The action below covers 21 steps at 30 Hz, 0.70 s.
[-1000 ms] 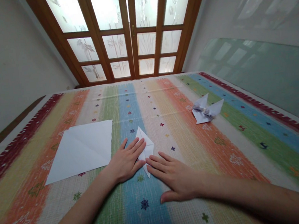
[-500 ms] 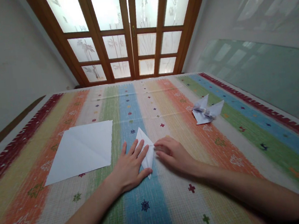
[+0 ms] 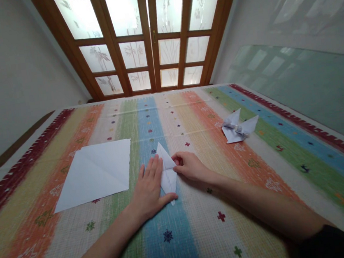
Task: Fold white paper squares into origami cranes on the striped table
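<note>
We observe daylight entering through the frosted panes [image 3: 123, 16] of the far door [image 3: 149, 48]; upper panes approach overexposure. We note dim, grey side walls [image 3: 11, 60] and pane reflections on the greenish panel [image 3: 302, 77]. We find soft shadow beneath the right forearm [image 3: 261, 205]. The folded paper [image 3: 169, 179] shows low-contrast creases. Wide-angle distortion stretches the edges.

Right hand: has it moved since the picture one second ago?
Yes: the right hand has moved forward, toward the doors. Against the tablecloth, it now lies beyond the printed red cross, which was hidden earlier.
</note>
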Motion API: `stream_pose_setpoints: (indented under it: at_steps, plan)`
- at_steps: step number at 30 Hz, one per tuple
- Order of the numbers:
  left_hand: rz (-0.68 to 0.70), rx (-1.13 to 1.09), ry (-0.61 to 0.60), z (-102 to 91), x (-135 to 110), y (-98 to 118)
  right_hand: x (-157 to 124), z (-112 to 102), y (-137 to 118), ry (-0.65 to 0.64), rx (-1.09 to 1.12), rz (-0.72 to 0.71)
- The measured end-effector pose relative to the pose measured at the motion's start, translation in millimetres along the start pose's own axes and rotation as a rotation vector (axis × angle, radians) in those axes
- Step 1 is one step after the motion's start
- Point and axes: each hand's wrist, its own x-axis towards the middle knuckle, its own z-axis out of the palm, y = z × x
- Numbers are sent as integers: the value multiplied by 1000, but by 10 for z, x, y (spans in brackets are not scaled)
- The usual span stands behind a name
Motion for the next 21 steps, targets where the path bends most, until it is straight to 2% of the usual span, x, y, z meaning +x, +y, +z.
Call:
stream_pose_setpoints:
  at_steps: [3, 6, 8, 10, 12, 15, 18, 21]
  plan:
    - [-124, -150, 246, -73, 58, -58, 63, -121, -20, 63, 172, -61]
    - [-199, -263, 458, -173, 116, -92, 47, -314, -54, 297, 230, -242]
    - [-185, -262, 567, -220, 126, -107, -18, -397, -31, 461, 159, -406]
    - [-137, -226, 611, -240, 115, -126, -106, -399, 56, 461, 16, -554]
    - [-64, -194, 559, -242, 97, -150, -193, -334, 190, 352, -111, -683]
    - [116, -190, 305, -228, 87, -174, -291, -219, 377, 181, -306, -772]
    - [274, -215, 16, -206, 102, -166, -350, -184, 444, 116, -358, -797]
    - [293, -199, -103, -172, 124, -150, -380, -206, 409, 60, -313, -775]
